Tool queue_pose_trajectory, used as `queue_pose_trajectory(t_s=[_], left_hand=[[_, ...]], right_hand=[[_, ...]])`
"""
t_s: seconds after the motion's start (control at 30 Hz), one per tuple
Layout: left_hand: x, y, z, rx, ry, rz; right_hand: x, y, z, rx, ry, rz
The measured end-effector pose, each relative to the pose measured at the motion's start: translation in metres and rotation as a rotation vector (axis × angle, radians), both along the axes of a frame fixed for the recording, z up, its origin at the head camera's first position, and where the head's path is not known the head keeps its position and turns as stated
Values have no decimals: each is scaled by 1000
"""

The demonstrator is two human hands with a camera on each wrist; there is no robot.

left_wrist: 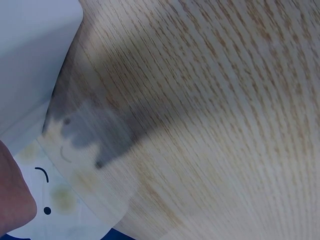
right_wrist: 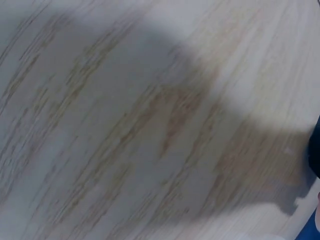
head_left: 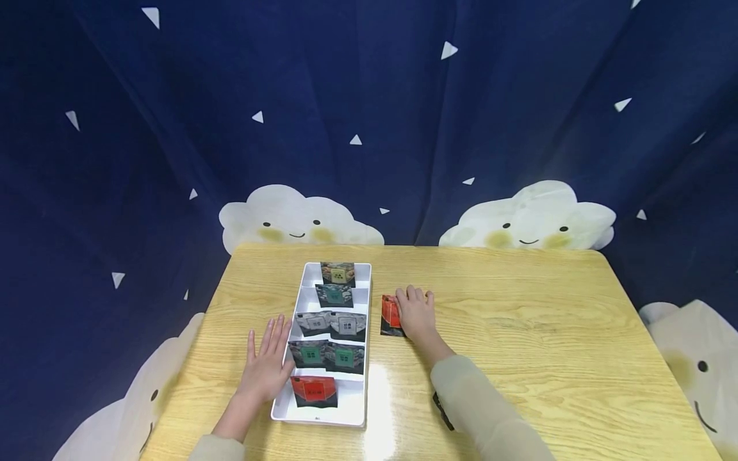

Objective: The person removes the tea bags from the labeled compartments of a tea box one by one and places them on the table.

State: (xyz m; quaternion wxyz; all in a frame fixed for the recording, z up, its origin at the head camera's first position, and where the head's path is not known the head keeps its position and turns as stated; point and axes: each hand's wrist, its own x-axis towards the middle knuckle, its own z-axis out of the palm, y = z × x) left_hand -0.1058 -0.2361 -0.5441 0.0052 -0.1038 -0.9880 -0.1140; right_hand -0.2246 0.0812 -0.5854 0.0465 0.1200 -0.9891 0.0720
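A red and black sachet [head_left: 391,314] is just right of the white tray, over the table. My right hand [head_left: 418,315] holds its right side, with the fingertips at its upper edge; the thumb is hidden. In the right wrist view only a dark edge of the sachet [right_wrist: 314,150] shows at the right border. My left hand [head_left: 268,365] lies against the left wall of the compartmented white tray [head_left: 350,410], fingers extended. One finger of it shows at the left border of the left wrist view, beside the tray [left_wrist: 40,65].
Inside the tray stand a yellow-labelled sachet [head_left: 337,274], a dark green one [head_left: 334,296], two grey ones [head_left: 348,326], two green-labelled ones [head_left: 344,356] and a red one [head_left: 314,391]. A black packet [head_left: 442,411] lies partly under my right sleeve. Behind the wooden table [head_left: 519,307] hangs a blue curtain.
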Motion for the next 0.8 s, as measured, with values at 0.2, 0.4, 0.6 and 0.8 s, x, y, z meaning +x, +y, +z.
queue_pose_trajectory(t_s=[0.2,0.4,0.6,0.8], left_hand=[[-1,0,-1,-37,-24,4],[-1,0,-1,-17,-9,5],[-1,-1,-1,-9,-11,-3],[0,-2,0,-19,-35,-1]], right_hand=[[1,-1,-4,43,-28,-23],[2,-4,-9,49,-57,-34],[4,-6,-15,95,-86,-42],[5,-9,-16,98,-83,-50]])
